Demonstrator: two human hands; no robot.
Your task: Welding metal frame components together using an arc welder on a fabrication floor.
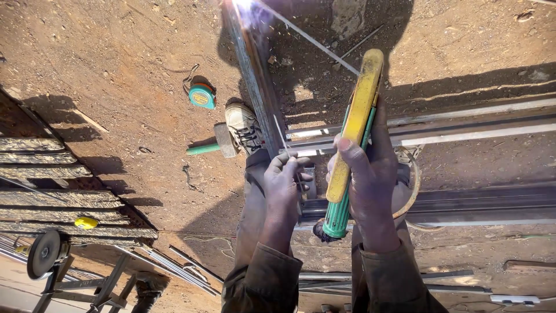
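Head view: right hand (370,174) grips the yellow-and-green electrode holder (350,145), its rod (307,39) sparking on the steel bar (255,81) over the dirt; left fingers (286,165) pinch spare rods (280,132); I'd keep that tip steady.

Your electrode holder (352,145) in right hand (370,185); left hand (284,185) beside it; hammer (217,144), tape measure (202,95) left on ground (116,58).

Bare red-brown dirt ground (116,69), hard sunlight, sharp shadows; corrugated sheet (52,174) at left.
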